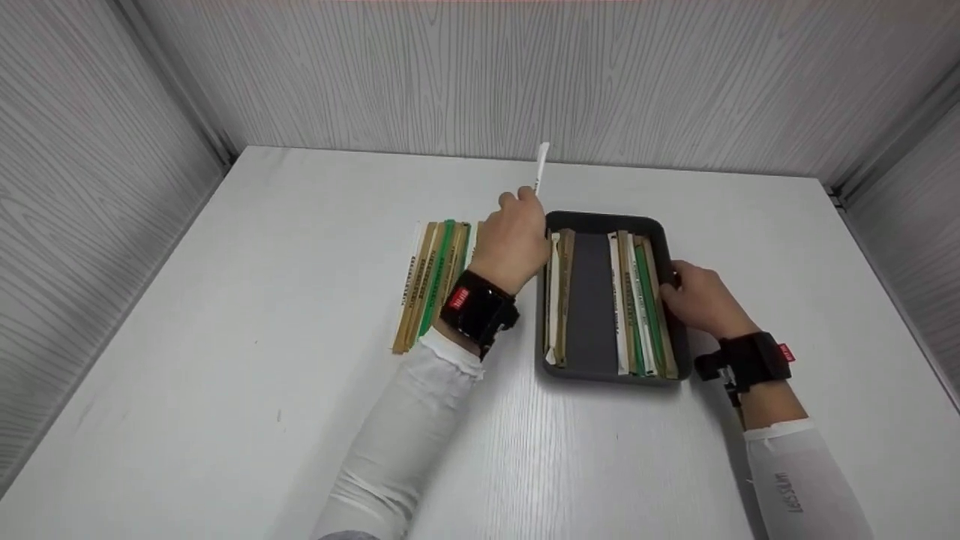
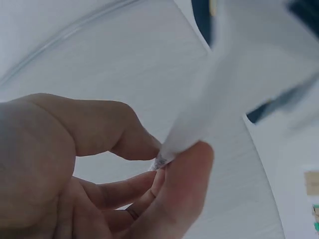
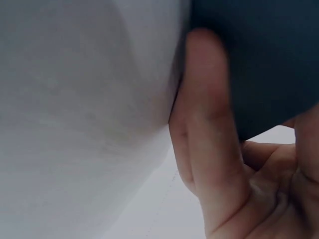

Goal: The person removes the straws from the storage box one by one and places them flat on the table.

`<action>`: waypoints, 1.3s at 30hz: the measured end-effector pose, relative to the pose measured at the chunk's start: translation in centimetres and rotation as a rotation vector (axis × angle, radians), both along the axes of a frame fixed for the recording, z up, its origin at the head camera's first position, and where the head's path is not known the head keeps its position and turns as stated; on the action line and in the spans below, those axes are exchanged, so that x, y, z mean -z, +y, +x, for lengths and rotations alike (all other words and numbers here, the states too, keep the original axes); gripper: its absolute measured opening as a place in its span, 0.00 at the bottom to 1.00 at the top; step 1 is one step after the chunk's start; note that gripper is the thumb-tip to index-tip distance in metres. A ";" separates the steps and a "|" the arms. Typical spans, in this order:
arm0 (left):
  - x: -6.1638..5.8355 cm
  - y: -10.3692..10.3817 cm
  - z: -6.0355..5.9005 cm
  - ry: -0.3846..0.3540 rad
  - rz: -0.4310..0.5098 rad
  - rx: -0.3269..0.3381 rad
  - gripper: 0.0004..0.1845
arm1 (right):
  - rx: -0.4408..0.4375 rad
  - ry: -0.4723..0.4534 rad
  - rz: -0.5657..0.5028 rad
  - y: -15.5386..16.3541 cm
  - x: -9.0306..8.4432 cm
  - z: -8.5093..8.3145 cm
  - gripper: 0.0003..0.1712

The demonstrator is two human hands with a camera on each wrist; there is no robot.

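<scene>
In the head view my left hand (image 1: 514,241) pinches a slim white paper-wrapped stick (image 1: 541,166), which points up and away beyond the fingers. The left wrist view shows its white wrapper (image 2: 199,109) between thumb and fingertips. This hand is over the upper left corner of a dark grey tray (image 1: 590,315). At the tray's right side, my right hand (image 1: 703,300) grips the wall, thumb at the rim and fingers against the outside. Inside the tray, wrapped sticks (image 1: 568,300) line the left side, and white, brown and green ones (image 1: 637,315) line the right.
Left of the tray, a row of white, brown and green wrapped sticks (image 1: 429,289) lies on the white table (image 1: 225,360), partly hidden by my left hand and wrist. Wood-grain panels (image 1: 450,75) stand behind the table and at both sides.
</scene>
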State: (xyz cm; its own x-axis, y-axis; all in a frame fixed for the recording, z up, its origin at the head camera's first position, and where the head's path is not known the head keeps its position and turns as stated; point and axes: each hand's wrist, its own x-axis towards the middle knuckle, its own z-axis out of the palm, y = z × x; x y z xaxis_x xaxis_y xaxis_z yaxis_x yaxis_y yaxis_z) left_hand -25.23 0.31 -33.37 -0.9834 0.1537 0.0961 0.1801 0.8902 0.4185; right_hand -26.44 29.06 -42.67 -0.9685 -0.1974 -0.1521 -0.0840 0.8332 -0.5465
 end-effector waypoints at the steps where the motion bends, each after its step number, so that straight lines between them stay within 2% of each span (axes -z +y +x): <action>1: 0.2 -0.4 -0.1 0.000 -0.006 -0.010 0.18 | -0.002 0.007 0.001 0.0 -0.1 0.0 0.27; 6: 2.1 -1.5 -0.4 -0.043 -0.059 -0.025 0.20 | -0.010 0.022 -0.006 0.0 -0.2 0.0 0.25; 12: 4.7 -1.6 -0.6 -0.110 -0.086 -0.036 0.19 | -0.013 0.024 -0.011 -0.1 -0.1 0.0 0.24; 16: 6.1 -1.2 -0.6 -0.109 -0.138 -0.059 0.20 | -0.010 0.024 -0.005 -0.1 -0.1 0.0 0.24; 21: 7.6 -0.7 -0.3 -0.031 -0.238 -0.086 0.19 | -0.006 0.012 -0.003 -0.1 -0.1 0.0 0.24; 24: 8.1 -0.4 0.0 0.016 -0.293 -0.097 0.14 | -0.002 0.010 0.000 -0.1 -0.1 0.0 0.24; 29: 8.5 0.1 0.1 -0.016 -0.358 -0.102 0.12 | -0.002 0.010 0.000 -0.1 -0.1 0.0 0.25; 35: 8.9 0.5 0.0 -0.020 -0.371 -0.108 0.11 | 0.000 0.008 -0.008 -0.1 -0.1 0.0 0.24; 39: 9.2 0.4 0.1 -0.003 -0.380 -0.095 0.10 | -0.011 0.042 -0.001 -0.1 0.0 0.1 0.24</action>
State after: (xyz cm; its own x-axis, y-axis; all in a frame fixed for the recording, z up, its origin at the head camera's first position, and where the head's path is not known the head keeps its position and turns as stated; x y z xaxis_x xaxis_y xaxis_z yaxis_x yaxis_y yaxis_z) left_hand -25.18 0.71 -42.56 -0.9952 0.0861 0.0467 0.0886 0.9945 0.0560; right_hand -26.34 28.98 -42.64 -0.9717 -0.2081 -0.1114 -0.1158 0.8314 -0.5435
